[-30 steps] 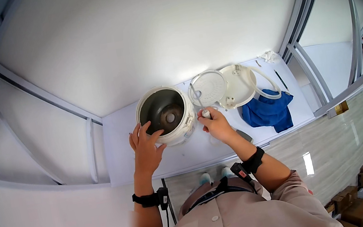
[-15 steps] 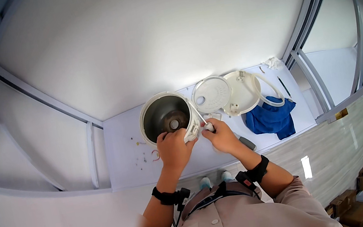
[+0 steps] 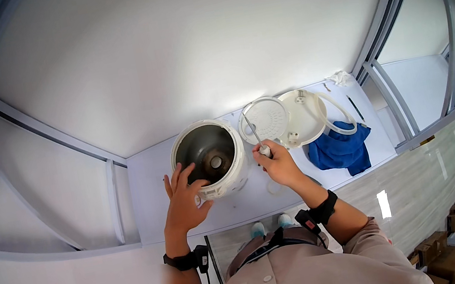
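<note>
A white rice cooker body (image 3: 240,171) stands with its top off, showing a grey metal inside and a brownish bottom with a round centre piece (image 3: 216,161). My left hand (image 3: 183,203) is at its near-left rim, fingers spread over the edge and thumb apart. To the right of the body, my right hand (image 3: 280,166) closes round the pale handle of a screwdriver (image 3: 254,130). The thin shaft points up and away, apart from the cooker body. Behind that shaft lies a round whitish perforated lid plate (image 3: 271,115).
A round cream cover (image 3: 305,126) with a pale ring (image 3: 349,129) lies to the right, beside a bunched blue cloth (image 3: 341,149). A dark thin rod (image 3: 356,108) and crumpled white tissue (image 3: 342,78) are at the table's right end. Frame posts and a white wall enclose the table (image 3: 149,180).
The rice cooker body has turned and shifted slightly. My left hand has moved left and spread its fingers. The screwdriver has come away from the body's right side.
</note>
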A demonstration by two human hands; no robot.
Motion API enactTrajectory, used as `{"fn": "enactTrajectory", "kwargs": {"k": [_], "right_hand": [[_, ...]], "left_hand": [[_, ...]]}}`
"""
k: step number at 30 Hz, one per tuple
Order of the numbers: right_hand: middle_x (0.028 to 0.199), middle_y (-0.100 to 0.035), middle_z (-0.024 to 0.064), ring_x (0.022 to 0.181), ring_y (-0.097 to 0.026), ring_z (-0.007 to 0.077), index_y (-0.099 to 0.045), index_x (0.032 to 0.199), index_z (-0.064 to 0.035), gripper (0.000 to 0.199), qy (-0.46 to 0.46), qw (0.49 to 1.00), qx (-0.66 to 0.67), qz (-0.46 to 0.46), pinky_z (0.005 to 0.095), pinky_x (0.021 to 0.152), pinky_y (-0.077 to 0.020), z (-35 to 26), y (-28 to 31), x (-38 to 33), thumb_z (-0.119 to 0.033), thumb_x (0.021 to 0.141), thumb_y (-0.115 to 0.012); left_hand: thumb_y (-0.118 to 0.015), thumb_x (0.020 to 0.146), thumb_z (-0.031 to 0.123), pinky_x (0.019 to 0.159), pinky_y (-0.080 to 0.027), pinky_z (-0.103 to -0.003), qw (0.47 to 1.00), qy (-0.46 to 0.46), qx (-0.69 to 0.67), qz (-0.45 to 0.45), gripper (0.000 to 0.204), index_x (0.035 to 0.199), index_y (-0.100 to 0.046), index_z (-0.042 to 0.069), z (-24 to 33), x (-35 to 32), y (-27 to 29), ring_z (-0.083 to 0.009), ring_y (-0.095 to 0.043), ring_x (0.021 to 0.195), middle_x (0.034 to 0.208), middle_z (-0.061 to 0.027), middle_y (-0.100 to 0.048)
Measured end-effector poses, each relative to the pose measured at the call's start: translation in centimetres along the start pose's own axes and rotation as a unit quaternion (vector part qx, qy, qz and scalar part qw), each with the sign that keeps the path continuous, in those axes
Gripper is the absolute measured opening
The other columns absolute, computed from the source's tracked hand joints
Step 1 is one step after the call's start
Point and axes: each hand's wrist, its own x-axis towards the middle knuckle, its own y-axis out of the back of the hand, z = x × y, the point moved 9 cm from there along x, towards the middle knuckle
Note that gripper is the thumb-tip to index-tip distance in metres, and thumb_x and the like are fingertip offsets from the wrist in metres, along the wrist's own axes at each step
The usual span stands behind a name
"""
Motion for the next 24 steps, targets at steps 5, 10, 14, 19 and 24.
{"fn": "enactTrajectory", "kwargs": {"k": [5,10,14,19,24], "right_hand": [[0.076,-0.063,0.0032,0.068,-0.054,0.0117,-0.067,0.106,-0.0029,0.016,-0.013,1.0,0.005,0.009,0.0315,0.064,-0.0465,-0.2,-0.7,0.8,-0.017,0.1,-0.071],[0.079,-0.067,0.0062,0.067,-0.062,0.0182,-0.068,0.108,-0.0044,0.018,0.022,0.997,-0.071,0.01,0.0339,0.064,-0.0494,-2.1,-1.7,0.7,-0.019,0.098,-0.072],[0.101,-0.072,0.0096,0.071,-0.069,0.0287,-0.071,0.111,-0.0087,0.02,0.19,0.955,-0.227,0.031,0.0379,0.065,-0.0543,-6.9,-3.0,-0.5,-0.015,0.093,-0.075],[0.125,-0.071,0.0092,0.076,-0.072,0.0301,-0.073,0.115,-0.0112,0.026,0.29,0.924,-0.247,-0.025,0.0396,0.068,-0.0576,-9.6,-4.7,-1.0,-0.013,0.089,-0.077],[0.127,-0.071,0.0093,0.082,-0.073,0.0296,-0.072,0.115,-0.0088,0.023,0.344,0.912,-0.221,-0.028,0.0369,0.067,-0.0574,-9.7,-4.1,0.9,-0.012,0.092,-0.075]], "left_hand": [[-0.067,0.072,-0.001,0.129,-0.013,-0.064,0.998,0.01,0.009,0.069,0.056,0.126,-0.072,0.012,0.3,-0.4,1.4,-0.0395,-0.031,0.157,0.157,-0.0101,-0.051],[-0.067,0.071,0.003,0.121,-0.035,-0.059,0.995,-0.045,-0.015,0.089,0.059,0.13,-0.068,0.008,5.4,1.5,0.3,-0.0368,-0.057,0.134,0.137,-0.0124,-0.065],[-0.074,0.077,0.01,0.102,-0.048,-0.051,0.99,-0.035,0.001,0.139,0.047,0.124,-0.069,0.007,7.9,2.9,-0.6,-0.0324,-0.069,0.105,0.112,-0.0107,-0.074],[-0.081,0.084,0.023,0.079,-0.051,-0.043,0.99,0.013,0.009,0.14,0.024,0.101,-0.072,0.008,6.4,3.8,-3.1,-0.0331,-0.071,0.079,0.087,-0.0111,-0.074],[-0.08,0.084,0.024,0.078,-0.05,-0.043,0.994,-0.011,0.023,0.102,0.02,0.092,-0.071,0.008,6.8,3.8,-3.0,-0.0318,-0.069,0.075,0.077,-0.0089,-0.07]]}}
